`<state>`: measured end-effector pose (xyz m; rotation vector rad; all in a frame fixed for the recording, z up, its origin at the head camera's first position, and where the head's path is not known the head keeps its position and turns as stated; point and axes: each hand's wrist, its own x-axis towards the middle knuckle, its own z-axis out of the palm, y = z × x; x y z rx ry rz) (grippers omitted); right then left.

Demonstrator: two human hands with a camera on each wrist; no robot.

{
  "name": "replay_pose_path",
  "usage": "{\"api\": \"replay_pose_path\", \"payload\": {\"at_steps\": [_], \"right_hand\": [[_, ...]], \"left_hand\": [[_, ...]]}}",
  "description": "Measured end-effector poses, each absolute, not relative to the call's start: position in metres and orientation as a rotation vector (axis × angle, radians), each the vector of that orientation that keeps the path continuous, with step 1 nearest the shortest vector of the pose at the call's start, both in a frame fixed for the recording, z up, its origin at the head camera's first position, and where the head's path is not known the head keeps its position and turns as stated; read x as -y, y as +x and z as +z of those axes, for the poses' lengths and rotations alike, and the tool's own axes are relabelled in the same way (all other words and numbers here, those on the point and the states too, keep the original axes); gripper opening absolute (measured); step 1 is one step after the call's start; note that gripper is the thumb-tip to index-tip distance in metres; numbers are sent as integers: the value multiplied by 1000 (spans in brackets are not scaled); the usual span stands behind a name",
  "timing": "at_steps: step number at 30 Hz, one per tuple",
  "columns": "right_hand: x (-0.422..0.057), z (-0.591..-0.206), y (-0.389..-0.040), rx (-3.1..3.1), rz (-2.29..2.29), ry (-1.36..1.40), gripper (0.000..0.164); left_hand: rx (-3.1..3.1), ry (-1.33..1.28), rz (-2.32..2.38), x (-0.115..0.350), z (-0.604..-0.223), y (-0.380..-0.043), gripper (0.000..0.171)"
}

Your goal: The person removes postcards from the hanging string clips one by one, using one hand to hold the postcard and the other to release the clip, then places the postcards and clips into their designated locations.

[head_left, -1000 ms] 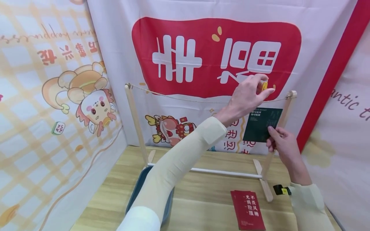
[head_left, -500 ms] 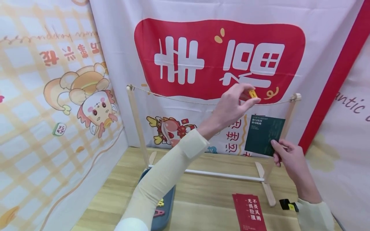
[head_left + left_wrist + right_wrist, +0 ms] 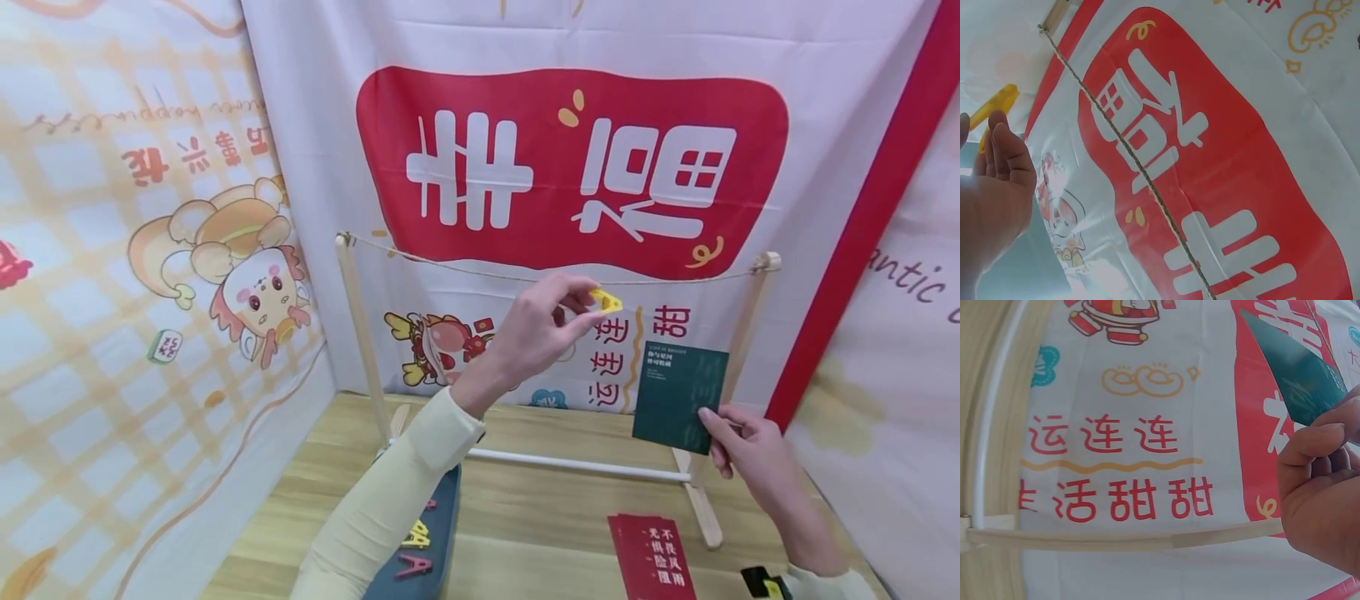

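In the head view my left hand (image 3: 536, 329) pinches a yellow clothespin (image 3: 606, 301) between thumb and fingers, in front of the string (image 3: 480, 273) of a wooden stand. The left wrist view shows the yellow clothespin (image 3: 999, 106) with its long side tilted upward, and the string (image 3: 1129, 150) running apart from it. My right hand (image 3: 746, 442) grips a dark green card (image 3: 678, 396) by its lower right edge, below the string and beside the stand's right post. In the right wrist view the green card (image 3: 1300, 369) stands out past the curled fingers.
The stand's right post (image 3: 746, 325) and left post (image 3: 360, 333) are joined low by a white bar (image 3: 577, 465). Red cards (image 3: 651, 554) lie on the wooden table (image 3: 525, 525). A blue tray (image 3: 448, 508) with pink and yellow clothespins sits at left, partly behind the left sleeve.
The left hand has moved left and down with the yellow clothespin, away from the right post. The right hand has lowered the green card. The tray's clothespins have come into view.
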<state>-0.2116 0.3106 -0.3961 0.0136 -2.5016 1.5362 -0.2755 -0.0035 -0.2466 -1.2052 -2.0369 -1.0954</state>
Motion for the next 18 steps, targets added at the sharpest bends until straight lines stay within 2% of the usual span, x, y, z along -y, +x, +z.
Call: {"api": "replay_pose_path", "payload": {"at_steps": [8,14,18], "right_hand": [[-315,-419,-193,2513,1615,-72,44],[-323,-444,-186,2563,1718,-268,53],[-325,-461,-184,2568,1752,-313,49]], "left_hand": [[2076,-1231,-1055,27,-268,-271,39],[2129,-1269,-1062,45,-279,-270,38],[2197,-1253,-1040,61,-288,-269,37]]}}
